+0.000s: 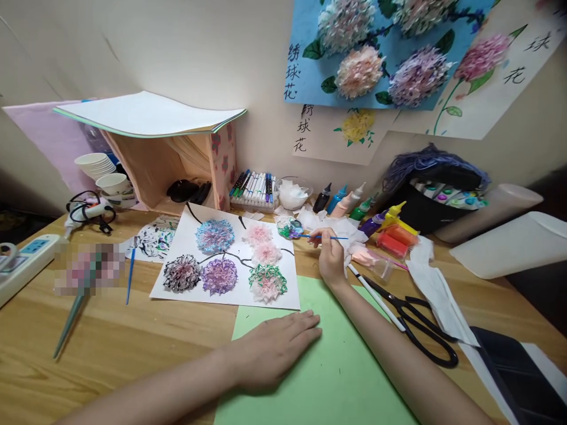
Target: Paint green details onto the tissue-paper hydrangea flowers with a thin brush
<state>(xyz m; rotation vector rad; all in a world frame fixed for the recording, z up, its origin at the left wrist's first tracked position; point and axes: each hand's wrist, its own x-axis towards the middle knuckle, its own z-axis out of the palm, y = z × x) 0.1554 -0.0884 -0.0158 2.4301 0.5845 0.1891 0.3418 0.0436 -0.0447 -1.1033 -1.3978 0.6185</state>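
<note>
My right hand (331,257) is closed on a thin blue paintbrush (339,238). The brush points left, and its tip is at a small paint-smeared palette (287,228) with green, purple and dark patches. My left hand (277,351) lies flat, palm down, on a green sheet of paper (328,378), fingers stretched out. Just beyond it is a white sheet (183,233) bearing several ruffled paper flowers. Among them are a blue one (215,236), a black-and-pink one (182,273), a purple one (220,275) and a green-edged pink one (267,283). Black branch lines run between the flowers.
Paint bottles (343,203), a marker box (253,190) and a glass bowl (293,193) line the wall. Black scissors (420,319) and a white pen (376,298) lie right of my forearm. Another blue brush (130,276) and a power strip (29,260) are left. Flower pictures (367,100) hang above.
</note>
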